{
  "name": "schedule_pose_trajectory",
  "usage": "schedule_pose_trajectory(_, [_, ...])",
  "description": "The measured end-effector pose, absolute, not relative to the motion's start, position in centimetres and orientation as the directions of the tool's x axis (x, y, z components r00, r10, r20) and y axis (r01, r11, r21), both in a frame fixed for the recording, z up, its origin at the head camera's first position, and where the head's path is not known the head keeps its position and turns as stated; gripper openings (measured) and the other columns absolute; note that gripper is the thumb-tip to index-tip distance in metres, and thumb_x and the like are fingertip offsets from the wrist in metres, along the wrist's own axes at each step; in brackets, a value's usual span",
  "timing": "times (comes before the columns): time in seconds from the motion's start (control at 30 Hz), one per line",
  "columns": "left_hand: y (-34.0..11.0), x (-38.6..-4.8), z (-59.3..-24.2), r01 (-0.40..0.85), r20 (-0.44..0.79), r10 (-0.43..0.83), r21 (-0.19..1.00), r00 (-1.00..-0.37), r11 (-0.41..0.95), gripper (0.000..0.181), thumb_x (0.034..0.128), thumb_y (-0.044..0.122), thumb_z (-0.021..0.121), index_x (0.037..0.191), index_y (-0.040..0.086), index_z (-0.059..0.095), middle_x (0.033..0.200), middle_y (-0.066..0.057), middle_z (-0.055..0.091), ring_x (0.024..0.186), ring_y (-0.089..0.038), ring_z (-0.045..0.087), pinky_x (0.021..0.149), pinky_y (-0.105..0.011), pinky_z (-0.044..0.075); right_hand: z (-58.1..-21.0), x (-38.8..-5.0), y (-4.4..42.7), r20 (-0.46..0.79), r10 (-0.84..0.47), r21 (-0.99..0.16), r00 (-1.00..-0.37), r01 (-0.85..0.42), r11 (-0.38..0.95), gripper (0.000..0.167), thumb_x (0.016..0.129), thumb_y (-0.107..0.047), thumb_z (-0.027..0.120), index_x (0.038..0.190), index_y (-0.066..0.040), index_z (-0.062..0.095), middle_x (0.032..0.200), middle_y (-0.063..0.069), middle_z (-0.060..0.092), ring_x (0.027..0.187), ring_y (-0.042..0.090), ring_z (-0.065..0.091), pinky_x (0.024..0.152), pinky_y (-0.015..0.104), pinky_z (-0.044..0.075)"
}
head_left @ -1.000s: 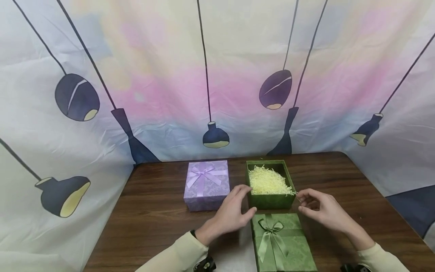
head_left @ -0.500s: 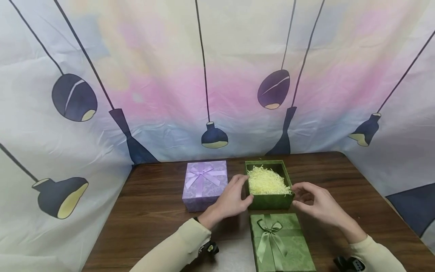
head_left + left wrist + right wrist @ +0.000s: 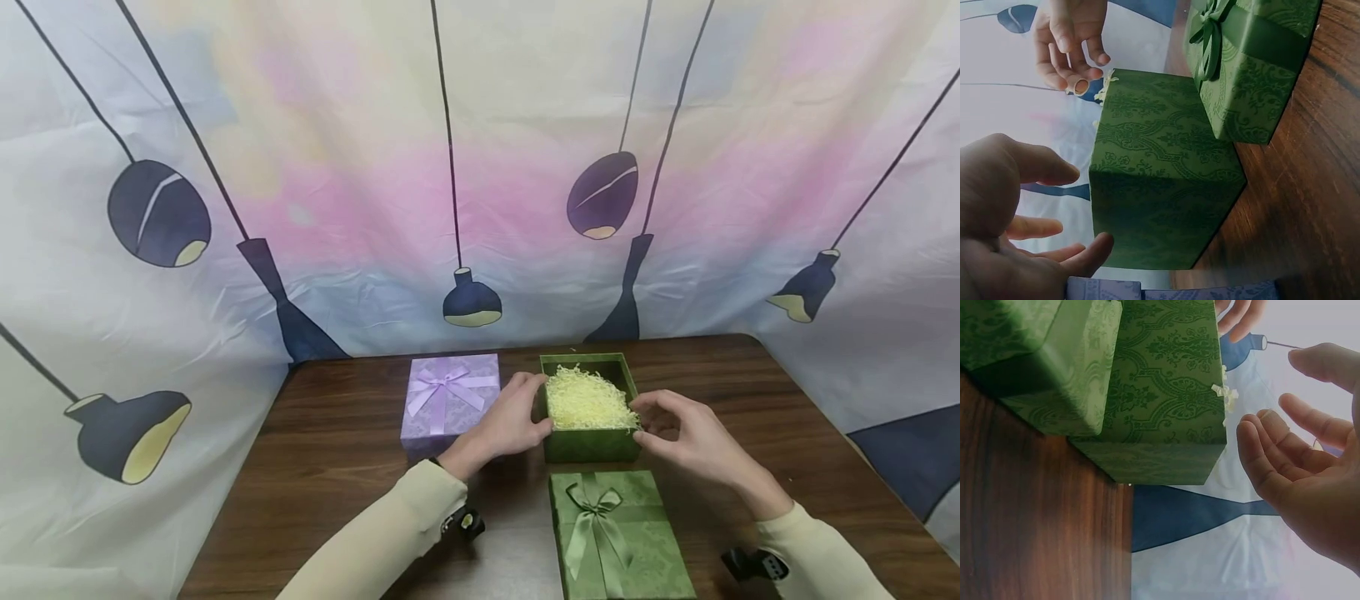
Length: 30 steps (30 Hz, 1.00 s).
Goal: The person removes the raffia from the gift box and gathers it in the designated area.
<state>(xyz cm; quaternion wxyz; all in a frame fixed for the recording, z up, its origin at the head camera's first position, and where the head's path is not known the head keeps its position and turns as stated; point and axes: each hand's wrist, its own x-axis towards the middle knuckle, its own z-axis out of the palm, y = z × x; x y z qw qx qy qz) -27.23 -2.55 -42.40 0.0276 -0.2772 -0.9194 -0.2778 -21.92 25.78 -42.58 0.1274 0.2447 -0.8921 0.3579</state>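
An uncovered green gift box stands on the table, filled with pale yellow shredded paper. My left hand is at the box's left side, thumb and fingers spread apart. At the right side is my right hand, its fingers loosely bent. In the right wrist view the right hand's fingers stand slightly off the box wall, with nothing between them. The left wrist view has one left fingertip overlapping the box edge; contact cannot be told. Nearer to me lies a green bow-topped lid or closed box.
A closed purple gift box with a ribbon bow stands to the left, close behind my left forearm. The dark wooden table ends at a cloth backdrop printed with hanging lamps.
Both hands have moved slightly up and inward toward the sides of the uncovered green box. The view has shifted a little; the boxes appear to stay in place.
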Motion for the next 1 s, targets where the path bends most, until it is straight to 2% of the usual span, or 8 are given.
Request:
schedule_pose_trajectory(0.17, [-2.3, -27.8, -42.4, 0.504, 0.186, 0.483, 0.513, -0.856, 0.695, 0.067, 0.0829, 0.017, 0.069, 0.144, 0.005, 0.043, 0.134, -0.017, 0.049, 0.095, -0.017, 0.062, 0.092, -0.033, 0.050, -42.3, -22.5, 25.4, 0.398, -0.351, -0.588, -0.848, -0.529, 0.611, 0.034, 0.084, -0.015, 0.076, 0.115, -0.009, 0.064, 0.102, 0.005, 0.067, 0.082, 0.011, 0.064, 0.068, 0.025, 0.056])
schedule_pose_trajectory(0.3, [-2.0, -28.0, -42.2, 0.487, 0.172, 0.473, 0.522, -0.864, 0.700, 0.067, 0.0822, 0.015, 0.067, 0.144, 0.004, 0.043, 0.134, -0.016, 0.049, 0.089, -0.014, 0.062, 0.090, -0.032, 0.050, -42.1, -22.9, 25.0, 0.398, -0.358, -0.579, -0.844, -0.535, 0.615, 0.034, 0.084, -0.015, 0.076, 0.116, -0.010, 0.064, 0.104, 0.007, 0.067, 0.083, 0.013, 0.065, 0.069, 0.026, 0.056])
schedule_pose_trajectory(0.47, [-1.8, -28.2, -42.2, 0.478, 0.161, 0.468, 0.520, -0.869, 0.708, 0.065, 0.0823, 0.014, 0.066, 0.143, 0.005, 0.044, 0.133, -0.016, 0.049, 0.090, -0.014, 0.057, 0.089, -0.031, 0.049, -41.8, -23.2, 24.4, 0.387, -0.365, -0.595, -0.847, -0.532, 0.602, 0.034, 0.085, -0.016, 0.075, 0.116, -0.009, 0.063, 0.103, 0.009, 0.066, 0.082, 0.009, 0.065, 0.069, 0.028, 0.056])
schedule_pose_trajectory(0.7, [-1.6, -28.5, -42.0, 0.473, 0.130, 0.479, 0.510, -0.868, 0.719, 0.067, 0.0796, 0.015, 0.067, 0.142, 0.002, 0.045, 0.128, -0.018, 0.052, 0.100, -0.020, 0.055, 0.092, -0.034, 0.048, -41.9, -24.3, 24.2, 0.402, -0.383, -0.564, -0.831, -0.555, 0.611, 0.034, 0.084, -0.013, 0.076, 0.115, -0.010, 0.064, 0.099, 0.008, 0.066, 0.080, 0.009, 0.063, 0.068, 0.030, 0.055])
schedule_pose_trajectory(1.0, [-1.6, -29.3, -41.8, 0.472, 0.057, 0.516, 0.499, -0.855, 0.727, 0.067, 0.0798, 0.015, 0.068, 0.141, 0.000, 0.044, 0.129, -0.019, 0.055, 0.103, -0.023, 0.056, 0.094, -0.035, 0.048, -42.3, -26.0, 24.2, 0.382, -0.416, -0.552, -0.825, -0.565, 0.614, 0.036, 0.085, -0.016, 0.075, 0.118, -0.010, 0.063, 0.107, 0.010, 0.066, 0.083, 0.022, 0.065, 0.071, 0.034, 0.055])
